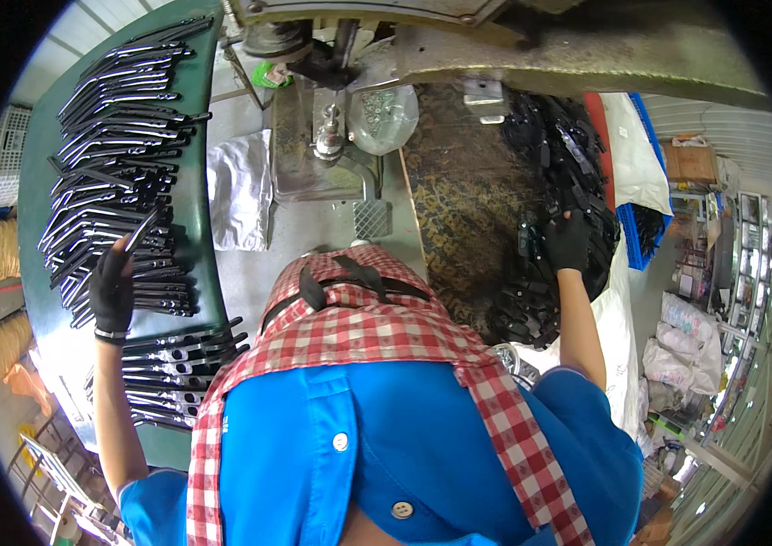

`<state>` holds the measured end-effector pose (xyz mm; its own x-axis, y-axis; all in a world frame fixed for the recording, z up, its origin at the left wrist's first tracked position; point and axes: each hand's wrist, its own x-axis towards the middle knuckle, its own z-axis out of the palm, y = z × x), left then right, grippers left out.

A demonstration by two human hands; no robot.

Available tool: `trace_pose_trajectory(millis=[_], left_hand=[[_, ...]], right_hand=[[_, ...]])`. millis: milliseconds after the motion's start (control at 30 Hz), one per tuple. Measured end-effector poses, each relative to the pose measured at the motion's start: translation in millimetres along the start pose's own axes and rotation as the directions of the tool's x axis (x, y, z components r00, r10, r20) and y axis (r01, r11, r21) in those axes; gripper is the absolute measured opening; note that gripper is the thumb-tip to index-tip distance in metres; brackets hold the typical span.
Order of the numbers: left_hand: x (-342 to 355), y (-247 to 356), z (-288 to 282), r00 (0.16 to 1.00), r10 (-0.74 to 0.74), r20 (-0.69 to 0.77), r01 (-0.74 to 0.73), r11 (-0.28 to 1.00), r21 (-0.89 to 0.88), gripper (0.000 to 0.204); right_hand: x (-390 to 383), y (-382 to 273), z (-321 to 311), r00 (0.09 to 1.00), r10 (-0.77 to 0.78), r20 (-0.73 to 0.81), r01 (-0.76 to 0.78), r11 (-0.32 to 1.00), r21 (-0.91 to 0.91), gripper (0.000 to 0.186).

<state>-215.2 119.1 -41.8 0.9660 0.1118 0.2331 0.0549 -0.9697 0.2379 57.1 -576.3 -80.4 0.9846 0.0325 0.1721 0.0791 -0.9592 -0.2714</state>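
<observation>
In the left hand [115,287], in a dark fingerless glove: one slim black bar [143,231], pinched between thumb and fingers near its lower end, slanting toward the upper right over the rows of similar bars [113,177].

Right hand [565,241], gloved alike: among the heap of black parts [531,309] at the right. Fingers mostly lost against the dark; cannot tell whether gripping a piece or merely resting there.

Handling, by look: bar probably metal, stiff, light enough for one hand; glossy, so perhaps slippery, more prone to scuffs than to breakage. Best taken near mid-length, thumb against fingers. Heap pieces: compact, seemingly rigid, likely to catch on one another; best lifted singly by an edge from the top.

Under the bars, a smooth green counter [196,182]; closely laid rows, with a nearer group of holed pieces [176,369]. Under the heap, a brown counter [449,200], blotched and worn. Between the two: a machine with metal tooling [329,136], a clear bag of small shiny parts [386,118] just beside, a silver pouch [238,191] to the left, a ridged pedal [372,219] below.

Room: blue crate [624,238] past the heap, pale sacks [686,341] farther right, a cardboard box [691,164] beyond. Workshop-like, crowded at the edges.
</observation>
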Motion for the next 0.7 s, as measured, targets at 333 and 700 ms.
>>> trace_pose_trajectory(millis=[333, 700], left_hand=[[122.2, 167.2, -9.7, 0.947, 0.267, 0.176, -0.191, 0.914, -0.358, 0.036], [133.7, 173.5, -13.2, 0.896, 0.326, 0.301, -0.317, 0.945, -0.081, 0.033]], right_hand=[[0.9, -237.7, -29.6, 0.674, -0.722, 0.157, 0.513, 0.610, 0.604, 0.042], [12.0, -287.5, -49.1, 0.518, -0.746, 0.419, 0.712, 0.647, 0.272, 0.043]])
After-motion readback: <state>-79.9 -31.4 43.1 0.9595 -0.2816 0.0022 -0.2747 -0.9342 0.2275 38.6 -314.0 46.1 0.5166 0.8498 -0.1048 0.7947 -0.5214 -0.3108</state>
